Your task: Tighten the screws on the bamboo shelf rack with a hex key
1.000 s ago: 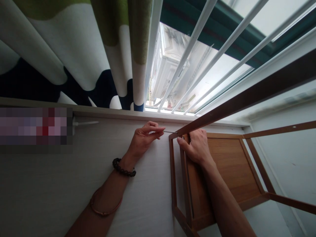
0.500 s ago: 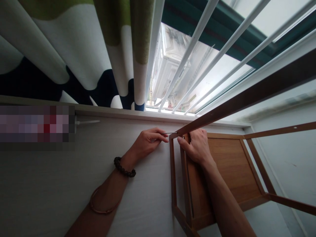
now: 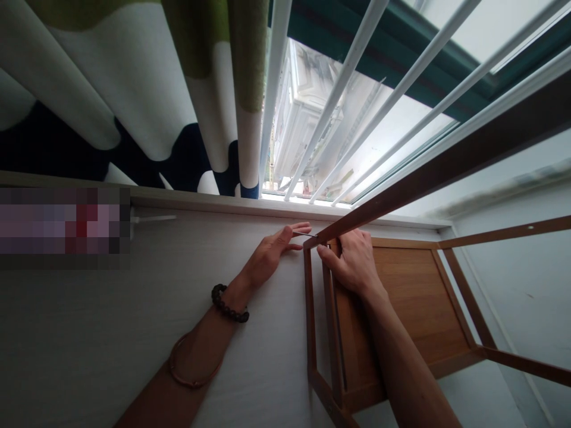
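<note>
My left hand (image 3: 266, 254) pinches a thin metal rod (image 3: 306, 234), which looks like a hex key, between thumb and finger; its other fingers are stretched out. The rod's far tip meets the corner of a brown wooden frame (image 3: 308, 309), at the lower end of a long dark rail (image 3: 401, 184). My right hand (image 3: 357, 261) wraps over the top of the frame beside that corner, thumb on the near side, fingertips hidden behind the wood. A flat wooden panel (image 3: 419, 291) sits within the frame, under my right forearm.
Behind the frame runs a ledge (image 3: 200, 205) below a window with white bars (image 3: 332, 107). A patterned curtain (image 3: 134, 77) hangs at the left. A white strip (image 3: 156, 218) sticks out beside a blurred-out patch. More wooden rails (image 3: 530, 364) extend right towards a wall.
My left hand has turned about the rod, its fingers now spread and raised, and the rod slants more. My right hand keeps its hold on the frame. The view has shifted slightly.
</note>
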The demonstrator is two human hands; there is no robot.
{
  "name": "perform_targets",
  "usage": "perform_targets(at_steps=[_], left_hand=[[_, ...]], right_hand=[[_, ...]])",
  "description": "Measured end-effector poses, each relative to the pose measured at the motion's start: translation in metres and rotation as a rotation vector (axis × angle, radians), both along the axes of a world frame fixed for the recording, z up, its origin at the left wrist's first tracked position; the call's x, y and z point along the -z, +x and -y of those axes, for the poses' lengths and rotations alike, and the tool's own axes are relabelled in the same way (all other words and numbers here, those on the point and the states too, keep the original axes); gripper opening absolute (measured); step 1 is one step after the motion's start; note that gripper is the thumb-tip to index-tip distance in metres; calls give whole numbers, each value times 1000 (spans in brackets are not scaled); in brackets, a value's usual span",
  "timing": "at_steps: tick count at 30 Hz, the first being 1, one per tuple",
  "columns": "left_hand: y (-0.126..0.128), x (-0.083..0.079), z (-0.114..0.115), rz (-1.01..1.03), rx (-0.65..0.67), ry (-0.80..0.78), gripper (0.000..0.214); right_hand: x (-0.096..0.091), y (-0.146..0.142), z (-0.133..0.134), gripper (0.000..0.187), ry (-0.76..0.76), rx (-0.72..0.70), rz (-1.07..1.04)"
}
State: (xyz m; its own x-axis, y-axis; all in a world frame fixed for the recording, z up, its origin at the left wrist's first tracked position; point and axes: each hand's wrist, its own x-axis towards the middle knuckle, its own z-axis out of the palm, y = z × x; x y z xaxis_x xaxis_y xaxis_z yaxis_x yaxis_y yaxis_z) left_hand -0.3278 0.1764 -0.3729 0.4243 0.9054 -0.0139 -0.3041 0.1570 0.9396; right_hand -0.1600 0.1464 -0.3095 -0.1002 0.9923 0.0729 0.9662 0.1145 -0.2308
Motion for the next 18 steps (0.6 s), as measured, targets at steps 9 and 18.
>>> perform_targets(at_steps=[9, 18], left_hand=[[-4, 7, -3, -203, -208, 58, 30], [-2, 4, 5, -171, -244, 364, 20]], right_hand=[[0, 0, -1, 29, 3, 6, 11], [1, 0, 0, 30, -4, 12, 9]])
